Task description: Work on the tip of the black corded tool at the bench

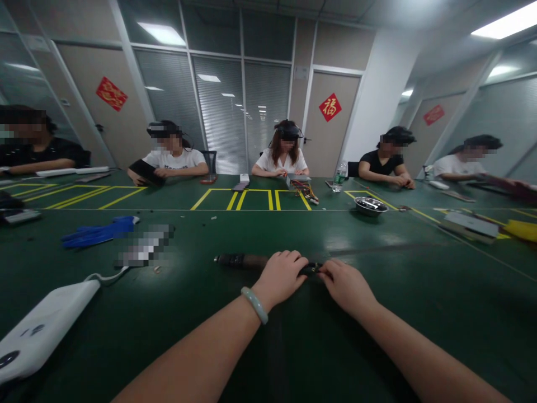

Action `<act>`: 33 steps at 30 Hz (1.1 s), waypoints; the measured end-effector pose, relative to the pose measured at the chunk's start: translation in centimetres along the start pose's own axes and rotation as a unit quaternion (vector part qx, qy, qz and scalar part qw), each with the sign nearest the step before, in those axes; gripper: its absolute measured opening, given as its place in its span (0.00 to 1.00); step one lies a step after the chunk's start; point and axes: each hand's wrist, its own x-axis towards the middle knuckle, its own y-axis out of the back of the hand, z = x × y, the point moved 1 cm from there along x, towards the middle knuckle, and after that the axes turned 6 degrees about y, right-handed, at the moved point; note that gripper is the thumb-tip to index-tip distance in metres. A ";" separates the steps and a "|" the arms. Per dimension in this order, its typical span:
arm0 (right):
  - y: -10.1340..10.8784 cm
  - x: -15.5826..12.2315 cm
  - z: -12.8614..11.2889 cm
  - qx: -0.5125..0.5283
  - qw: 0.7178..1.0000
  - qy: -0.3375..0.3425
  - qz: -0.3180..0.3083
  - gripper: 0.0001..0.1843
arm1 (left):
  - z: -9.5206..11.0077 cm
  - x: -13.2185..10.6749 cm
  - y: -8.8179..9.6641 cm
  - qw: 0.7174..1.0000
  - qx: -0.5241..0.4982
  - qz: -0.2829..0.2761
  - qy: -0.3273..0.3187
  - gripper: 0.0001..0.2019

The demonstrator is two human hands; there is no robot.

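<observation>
A dark rod-like thing with a brown middle stretch and a shiny metal tip (241, 261) lies crosswise on the green table (188, 347). My left hand (282, 274), with a pale green bangle (254, 305) at the wrist, is closed over its right part. At the rod's right end, the fingertips of my right hand (346, 282) are pinched on a thin black section. Small gold-coloured bits show in the narrow gap between my hands. My fingers cover part of the rod, so its exact kind is unclear.
Left of me are a white power bank (50, 324) cabled to a blurred phone (145, 246), and blue gloves (98, 232). Across the table sit several people wearing head cameras. A metal bowl (371, 206), a water bottle (339, 176) and bundled wires (305, 189) stand before them.
</observation>
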 end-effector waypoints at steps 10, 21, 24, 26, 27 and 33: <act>-0.4 1.6 0.8 -0.032 0.998 0.052 0.010 0.05 | -0.6 0.5 -0.7 1.000 -0.026 0.006 -0.007 0.08; -1.1 0.8 1.2 0.008 0.998 0.063 0.018 0.06 | -0.8 0.5 -1.1 0.998 -0.055 0.008 -0.001 0.09; -1.2 0.8 1.4 0.031 0.998 0.057 0.023 0.05 | -0.8 0.5 -1.1 0.999 -0.053 0.008 -0.001 0.09; -1.3 0.9 1.5 0.043 0.998 0.049 0.026 0.05 | -0.8 0.4 -1.1 0.999 -0.048 0.005 0.001 0.09; -1.3 0.9 1.5 0.048 0.998 0.044 0.026 0.05 | -0.8 0.4 -1.2 0.999 -0.046 0.005 0.001 0.09; -1.4 0.9 1.5 0.068 0.997 0.036 0.028 0.06 | -0.9 0.4 -1.2 0.999 -0.049 0.012 -0.002 0.09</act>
